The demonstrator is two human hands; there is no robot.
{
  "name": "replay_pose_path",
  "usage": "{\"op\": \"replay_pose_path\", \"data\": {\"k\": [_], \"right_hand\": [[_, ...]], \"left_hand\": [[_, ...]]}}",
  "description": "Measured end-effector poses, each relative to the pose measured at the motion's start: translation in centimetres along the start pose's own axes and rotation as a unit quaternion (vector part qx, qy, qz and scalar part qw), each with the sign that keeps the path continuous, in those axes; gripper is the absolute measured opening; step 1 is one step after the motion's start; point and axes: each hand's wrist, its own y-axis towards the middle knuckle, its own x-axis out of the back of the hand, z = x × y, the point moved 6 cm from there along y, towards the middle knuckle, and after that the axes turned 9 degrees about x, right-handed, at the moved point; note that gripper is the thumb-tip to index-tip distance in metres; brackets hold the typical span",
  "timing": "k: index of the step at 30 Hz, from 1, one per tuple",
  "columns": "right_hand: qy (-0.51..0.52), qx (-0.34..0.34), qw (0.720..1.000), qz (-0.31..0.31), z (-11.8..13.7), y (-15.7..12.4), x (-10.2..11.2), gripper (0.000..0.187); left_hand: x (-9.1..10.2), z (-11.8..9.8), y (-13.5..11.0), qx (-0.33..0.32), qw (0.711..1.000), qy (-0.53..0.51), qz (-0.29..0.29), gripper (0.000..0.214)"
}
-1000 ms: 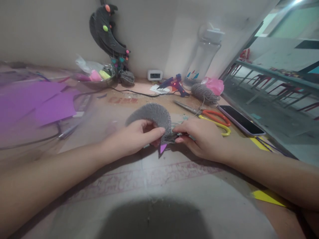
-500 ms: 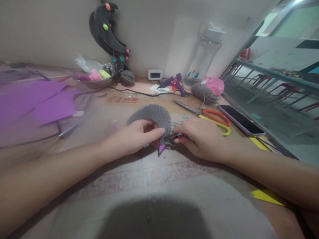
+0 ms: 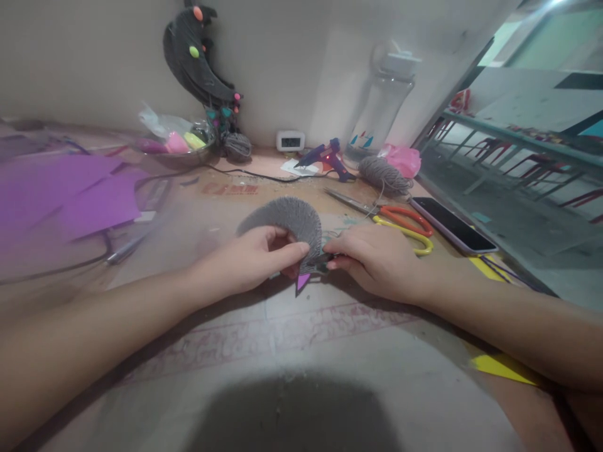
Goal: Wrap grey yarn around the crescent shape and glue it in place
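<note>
A crescent wrapped in grey yarn (image 3: pixel 293 215) lies low over the table, its bare purple tip (image 3: pixel 303 284) pointing down toward me. My left hand (image 3: pixel 271 254) is closed on the crescent, thumb on its front and fingers behind. Right beside the wrapped end, my right hand (image 3: pixel 372 260) pinches grey yarn (image 3: pixel 321 262) between thumb and forefinger; a dark bit at the fingertips is too blurred to name. A strand leads back from there toward the grey yarn ball (image 3: pixel 384 174). Scissors (image 3: pixel 400 220) with orange and yellow handles lie just past my right hand.
A phone (image 3: pixel 455 225) lies at the right edge. Behind stand a glue gun (image 3: pixel 325 158) with its cord, a small clock (image 3: pixel 291 141) and a clear bottle (image 3: pixel 384 103). Purple sheets (image 3: pixel 98 194) cover the left; a dark crescent ornament (image 3: pixel 193 59) leans on the wall.
The view has shifted slightly. My right fingertips have moved a little at the crescent's end, and the yarn there sits closer to it. My left hand keeps its hold.
</note>
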Motion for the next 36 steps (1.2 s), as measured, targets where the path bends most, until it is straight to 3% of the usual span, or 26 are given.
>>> {"op": "replay_pose_path", "data": {"k": [7,25,36], "right_hand": [[0.043,-0.024,0.999,-0.019,-0.4,-0.4,0.5,0.026],[0.017,-0.044,0.999,0.006,-0.1,0.0,-0.1,0.025],[0.011,-0.021,1.000,0.005,-0.2,0.2,-0.5,0.028]], "left_hand": [[0.2,0.1,0.2,-0.005,0.999,-0.045,-0.004,0.035],[0.0,0.8,0.7,0.004,0.999,-0.047,0.008,0.039],[-0.1,1.0,0.9,-0.008,0.998,-0.045,0.031,0.039]]}}
